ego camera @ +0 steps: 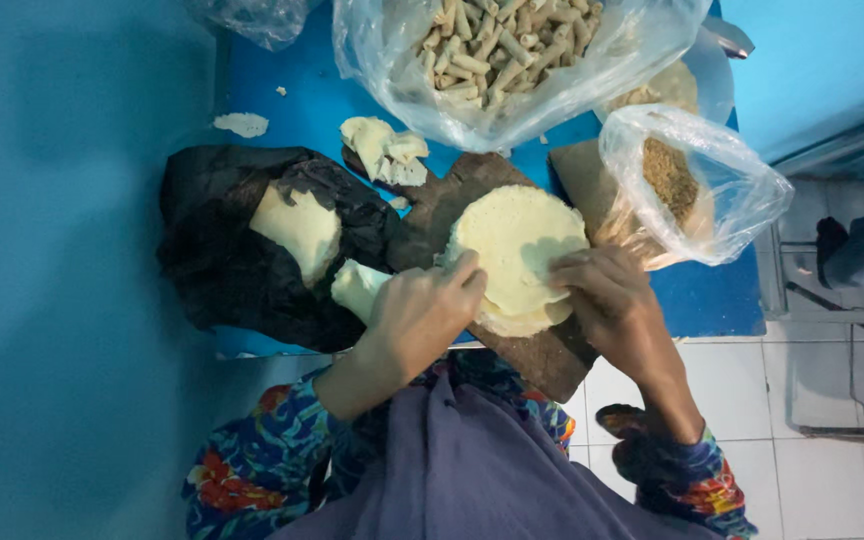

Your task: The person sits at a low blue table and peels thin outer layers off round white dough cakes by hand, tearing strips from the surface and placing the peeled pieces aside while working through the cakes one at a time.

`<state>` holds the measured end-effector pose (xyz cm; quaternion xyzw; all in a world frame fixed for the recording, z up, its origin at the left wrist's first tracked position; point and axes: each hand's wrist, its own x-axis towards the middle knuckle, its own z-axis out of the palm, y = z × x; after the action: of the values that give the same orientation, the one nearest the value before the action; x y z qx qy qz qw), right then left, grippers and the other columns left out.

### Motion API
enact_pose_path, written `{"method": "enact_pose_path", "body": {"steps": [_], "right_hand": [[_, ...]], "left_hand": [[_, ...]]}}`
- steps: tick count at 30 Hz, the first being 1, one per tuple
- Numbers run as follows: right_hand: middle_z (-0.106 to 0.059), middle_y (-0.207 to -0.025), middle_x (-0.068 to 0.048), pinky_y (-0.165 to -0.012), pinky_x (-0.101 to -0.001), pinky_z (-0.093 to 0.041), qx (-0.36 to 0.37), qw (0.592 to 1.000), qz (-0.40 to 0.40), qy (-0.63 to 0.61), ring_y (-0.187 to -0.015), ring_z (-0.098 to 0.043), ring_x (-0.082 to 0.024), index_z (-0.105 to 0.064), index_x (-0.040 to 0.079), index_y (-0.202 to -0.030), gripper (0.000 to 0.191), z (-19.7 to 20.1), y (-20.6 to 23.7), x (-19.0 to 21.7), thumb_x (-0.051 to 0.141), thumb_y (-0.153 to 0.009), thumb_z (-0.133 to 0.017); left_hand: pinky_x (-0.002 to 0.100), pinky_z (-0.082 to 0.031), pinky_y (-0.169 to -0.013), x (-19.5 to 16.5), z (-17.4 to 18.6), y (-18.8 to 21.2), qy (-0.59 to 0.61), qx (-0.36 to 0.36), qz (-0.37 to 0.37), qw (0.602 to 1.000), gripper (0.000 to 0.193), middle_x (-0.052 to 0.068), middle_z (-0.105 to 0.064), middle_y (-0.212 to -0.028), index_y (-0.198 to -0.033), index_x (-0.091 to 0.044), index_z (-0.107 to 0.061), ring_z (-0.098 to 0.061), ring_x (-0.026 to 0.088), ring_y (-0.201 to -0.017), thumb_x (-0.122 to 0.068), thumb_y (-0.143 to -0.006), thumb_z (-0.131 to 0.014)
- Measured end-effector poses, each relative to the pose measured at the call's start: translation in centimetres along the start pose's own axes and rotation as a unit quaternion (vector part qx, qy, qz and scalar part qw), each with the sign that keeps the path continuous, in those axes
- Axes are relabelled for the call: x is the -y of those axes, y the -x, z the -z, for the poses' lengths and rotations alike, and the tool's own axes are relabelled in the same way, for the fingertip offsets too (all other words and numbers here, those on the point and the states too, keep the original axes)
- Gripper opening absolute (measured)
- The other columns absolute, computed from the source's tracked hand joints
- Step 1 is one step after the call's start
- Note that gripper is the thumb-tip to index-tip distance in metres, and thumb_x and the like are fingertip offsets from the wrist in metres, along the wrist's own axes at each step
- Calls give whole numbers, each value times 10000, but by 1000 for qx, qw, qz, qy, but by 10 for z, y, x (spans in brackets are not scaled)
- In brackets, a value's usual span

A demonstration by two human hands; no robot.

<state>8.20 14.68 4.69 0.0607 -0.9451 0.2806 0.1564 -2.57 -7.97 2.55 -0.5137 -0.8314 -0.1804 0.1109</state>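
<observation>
Bare forearms, dark blue sleeves with red and yellow floral print pushed up, plain purple cloth over the lap

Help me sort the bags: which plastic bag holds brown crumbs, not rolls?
The smaller clear bag at the right, beside the right hand; the larger bag holds rolled sticks.

A pale, matt, finely pitted dough sheet (pixel 517 240) is seen on a dark wooden board (pixel 542 355) of rough, dull grain. At nine o'clock from the board, crumpled black plastic (pixel 217 270) with a faint sheen is wrapped around a smooth cream-coloured slab (pixel 297 228). At twelve o'clock, a glossy clear plastic bag (pixel 612 60) is filled with dry, matt beige rolls (pixel 492 45). At three o'clock, a second clear, shiny bag (pixel 732 190) holds coarse brown crumbs (pixel 670 178). The blue tabletop (pixel 292 100) looks smooth and matt. Patterned cloth sleeves (pixel 252 470) and glossy white floor tiles (pixel 832 480) are shown.
</observation>
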Motion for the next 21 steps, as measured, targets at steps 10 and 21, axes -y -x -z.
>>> {"method": "enact_pose_path", "body": {"steps": [10, 21], "right_hand": [[-706, -1194, -91, -1057, -453, -459, -9, 999, 3, 43, -1181, -627, -309, -704, 56, -1063, 288, -3, 20, 8, -51, -796, -719], [-687, -1245, -102, -1100, -478, -451, 15, 999, -29, -10, -1230, -627, -339, -699, 44, -1095, 359, 7, 17, 20, -73, -756, -685]], "left_hand": [[286, -527, -581, -10, 3, 9, -99, -35, 0, 994, 186, 7, -629, -1045, -995, -112, -682, -629, 128, -652, -174, -819, -674], [276, -529, -629, -13, 2, 14, -134, -3, 27, 991, 269, 6, -621, -1015, -1056, -70, -692, -641, 122, -697, -181, -811, -679]]}}
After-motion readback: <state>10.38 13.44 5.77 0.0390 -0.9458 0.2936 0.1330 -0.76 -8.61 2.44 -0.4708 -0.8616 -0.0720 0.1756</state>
